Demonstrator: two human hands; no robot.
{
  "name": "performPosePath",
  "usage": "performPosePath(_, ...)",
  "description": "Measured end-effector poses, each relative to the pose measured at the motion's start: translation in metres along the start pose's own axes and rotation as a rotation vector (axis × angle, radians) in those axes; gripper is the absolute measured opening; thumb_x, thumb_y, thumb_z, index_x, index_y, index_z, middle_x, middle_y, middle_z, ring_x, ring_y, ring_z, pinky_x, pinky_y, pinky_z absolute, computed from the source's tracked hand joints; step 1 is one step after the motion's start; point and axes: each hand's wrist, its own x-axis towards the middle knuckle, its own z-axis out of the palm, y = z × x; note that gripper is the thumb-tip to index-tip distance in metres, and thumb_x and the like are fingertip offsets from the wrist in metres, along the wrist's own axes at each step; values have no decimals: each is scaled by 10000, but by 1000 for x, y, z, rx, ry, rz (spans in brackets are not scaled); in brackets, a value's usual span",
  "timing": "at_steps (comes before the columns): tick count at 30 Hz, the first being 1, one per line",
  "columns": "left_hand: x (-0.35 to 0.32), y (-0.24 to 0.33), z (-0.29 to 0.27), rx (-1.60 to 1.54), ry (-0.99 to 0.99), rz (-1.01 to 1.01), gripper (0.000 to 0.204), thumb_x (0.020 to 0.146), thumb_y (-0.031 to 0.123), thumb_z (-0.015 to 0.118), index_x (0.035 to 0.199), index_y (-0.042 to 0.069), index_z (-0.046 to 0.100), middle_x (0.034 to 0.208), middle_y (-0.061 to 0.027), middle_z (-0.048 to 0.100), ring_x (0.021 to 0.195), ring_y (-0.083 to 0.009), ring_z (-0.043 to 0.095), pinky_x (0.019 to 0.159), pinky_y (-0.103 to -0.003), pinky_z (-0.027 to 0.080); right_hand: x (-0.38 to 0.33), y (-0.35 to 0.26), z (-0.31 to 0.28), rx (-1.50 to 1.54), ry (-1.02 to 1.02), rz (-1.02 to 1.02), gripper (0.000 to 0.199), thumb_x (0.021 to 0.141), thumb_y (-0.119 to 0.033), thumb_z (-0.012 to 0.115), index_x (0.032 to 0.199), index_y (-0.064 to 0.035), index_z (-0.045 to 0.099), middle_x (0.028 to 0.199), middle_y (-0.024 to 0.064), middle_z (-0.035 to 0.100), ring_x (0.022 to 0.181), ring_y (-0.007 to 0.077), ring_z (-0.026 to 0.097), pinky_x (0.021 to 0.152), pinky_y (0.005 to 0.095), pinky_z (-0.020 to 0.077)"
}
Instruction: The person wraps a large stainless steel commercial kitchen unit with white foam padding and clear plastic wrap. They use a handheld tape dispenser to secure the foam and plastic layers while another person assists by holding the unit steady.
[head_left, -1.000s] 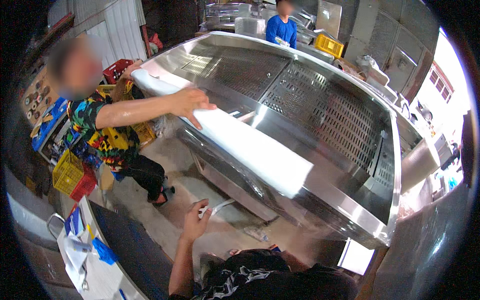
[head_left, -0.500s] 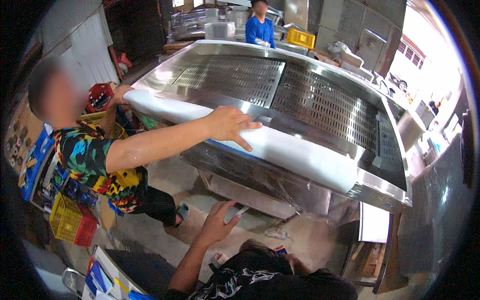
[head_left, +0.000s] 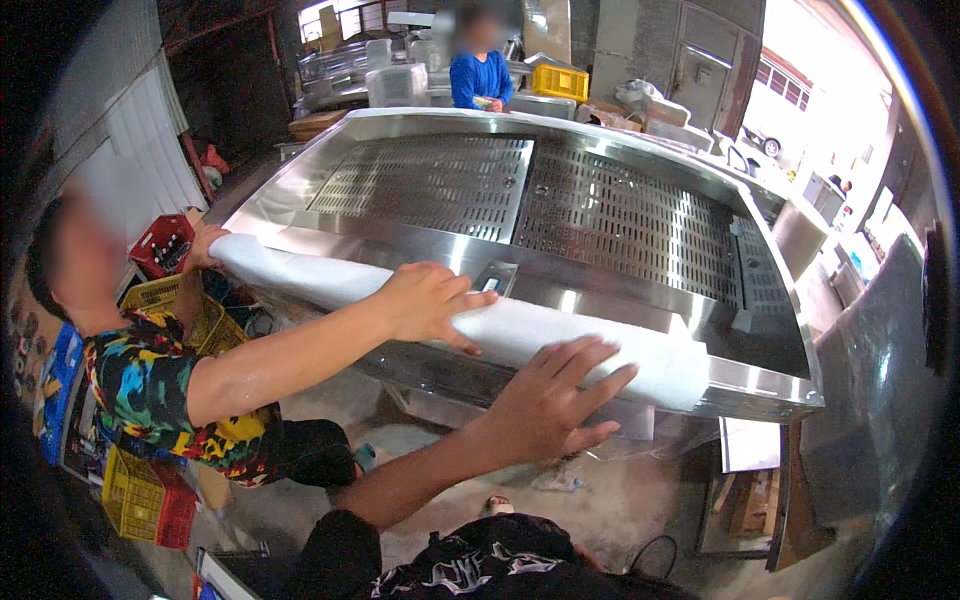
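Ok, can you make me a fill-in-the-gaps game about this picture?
1. The person's left hand lies flat, fingers spread, on a long ___ roll.
2. A co-worker's hand rests on the same roll, and that co-worker's shirt is many-coloured; the crate by their other hand is ___.
3. Far behind the steel unit stands another person in a ___ top.

Missing words: white; red; blue

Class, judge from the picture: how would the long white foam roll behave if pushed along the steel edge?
The white foam roll is round and lies along the steel unit's front edge, so it would probably roll off. It looks light for its size. Its wrinkled surface hints it dents easily under a hand.
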Motion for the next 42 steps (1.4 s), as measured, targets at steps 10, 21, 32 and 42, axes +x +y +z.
performPosePath(10, 51, -43, 58, 261, -395, -106, 1043, 685, 603, 843, 1529, 114, 474, 1167, -143, 630, 1059, -308, 631, 943, -443, 492, 22, -42, -2, 130, 15, -16, 605, 891, -487, 749, 1095, 81, 719, 1041, 151, 736, 861, 248, 692, 788, 429, 556)
performPosePath(21, 54, -46, 55, 251, -421, -125, 965, 719, 606, 821, 1488, 105, 523, 1033, -125, 626, 970, -290, 621, 865, -417, 489, 10, 7, -1, 213, 87, 55, 620, 883, -497, 752, 1084, 89, 722, 1046, 156, 740, 863, 252, 697, 785, 428, 558)
performPosePath(32, 53, -49, 61, 307, -399, -162, 917, 723, 651, 815, 1432, 134, 549, 1110, -156, 657, 1068, -326, 641, 922, -479, 484, -1, -18, 120, 367, 211, -17, 636, 875, -507, 755, 1073, 97, 725, 1051, 162, 743, 865, 256, 702, 783, 426, 559)
performPosePath(42, 54, -39, 65, 299, -383, -112, 915, 696, 583, 857, 1439, 146, 549, 1109, -164, 681, 1062, -345, 660, 929, -459, 501, -55, 34, 233, 616, 259, 197, 651, 868, -516, 757, 1062, 104, 727, 1055, 167, 747, 867, 260, 707, 781, 424, 561)
